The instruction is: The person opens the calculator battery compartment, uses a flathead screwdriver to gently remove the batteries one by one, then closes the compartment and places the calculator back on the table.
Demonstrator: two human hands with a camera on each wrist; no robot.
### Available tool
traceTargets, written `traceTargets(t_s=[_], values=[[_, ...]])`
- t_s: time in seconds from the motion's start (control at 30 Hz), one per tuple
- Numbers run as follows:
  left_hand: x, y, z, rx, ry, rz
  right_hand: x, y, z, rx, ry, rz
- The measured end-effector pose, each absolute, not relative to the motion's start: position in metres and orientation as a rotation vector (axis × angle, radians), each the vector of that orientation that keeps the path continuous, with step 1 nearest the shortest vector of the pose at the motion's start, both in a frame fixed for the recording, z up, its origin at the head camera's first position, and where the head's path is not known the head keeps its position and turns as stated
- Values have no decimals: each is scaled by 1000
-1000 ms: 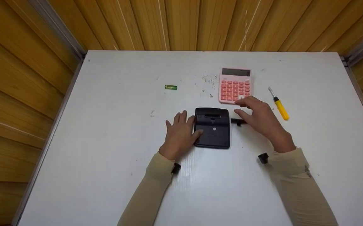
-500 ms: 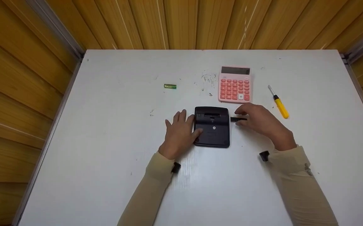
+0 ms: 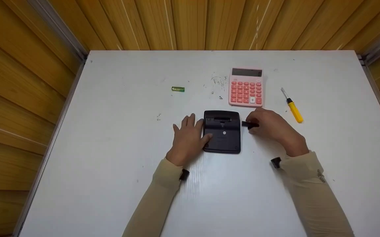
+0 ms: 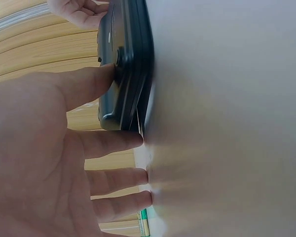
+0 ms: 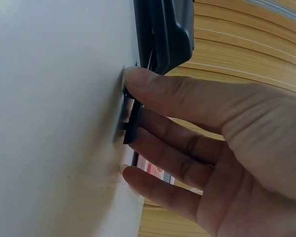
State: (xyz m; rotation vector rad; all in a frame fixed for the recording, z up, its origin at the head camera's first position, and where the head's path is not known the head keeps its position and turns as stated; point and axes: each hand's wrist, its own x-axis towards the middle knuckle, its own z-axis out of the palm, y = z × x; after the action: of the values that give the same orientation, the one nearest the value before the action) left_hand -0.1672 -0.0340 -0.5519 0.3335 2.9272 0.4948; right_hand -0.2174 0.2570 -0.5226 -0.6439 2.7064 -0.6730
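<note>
A black calculator [image 3: 222,141] lies face down on the white table, an oblong slot [image 3: 222,119] showing near its far end. My left hand [image 3: 187,141] steadies its left side: the thumb [image 4: 91,84] rests on the casing, while the straight fingers touch the table beside it. Just right of the calculator, my right hand [image 3: 273,128] pinches a small black battery cover [image 3: 246,124] between thumb and fingers. In the right wrist view, the cover [image 5: 132,121] stands close above the tabletop, partly hidden by the thumb.
Beyond the right hand lies a pink calculator [image 3: 246,87], face up. A yellow-handled screwdriver [image 3: 294,110] is to its right. A green battery [image 3: 178,89] lies farther left. Wood-slatted walls [image 3: 190,24] border the table.
My right hand has lowered its fingers from near the pink calculator onto the small black cover and now grips it. My left hand stays on the black calculator.
</note>
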Motion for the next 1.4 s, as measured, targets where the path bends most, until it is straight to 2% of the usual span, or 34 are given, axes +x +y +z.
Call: traceTargets(t_s=[0.17, 0.43, 0.87, 1.4], values=[[-167, -34, -552, 335, 2920, 498, -218, 258, -523, -683, 2719, -669], [-167, -34, -553, 336, 2925, 498, -220, 257, -523, -559, 2698, -687], [-167, -34, -553, 336, 2934, 489, -220, 256, -522, -521, 2720, -721], [-167, -34, -551, 343, 2931, 479, -220, 257, -521, -578, 2741, -732]])
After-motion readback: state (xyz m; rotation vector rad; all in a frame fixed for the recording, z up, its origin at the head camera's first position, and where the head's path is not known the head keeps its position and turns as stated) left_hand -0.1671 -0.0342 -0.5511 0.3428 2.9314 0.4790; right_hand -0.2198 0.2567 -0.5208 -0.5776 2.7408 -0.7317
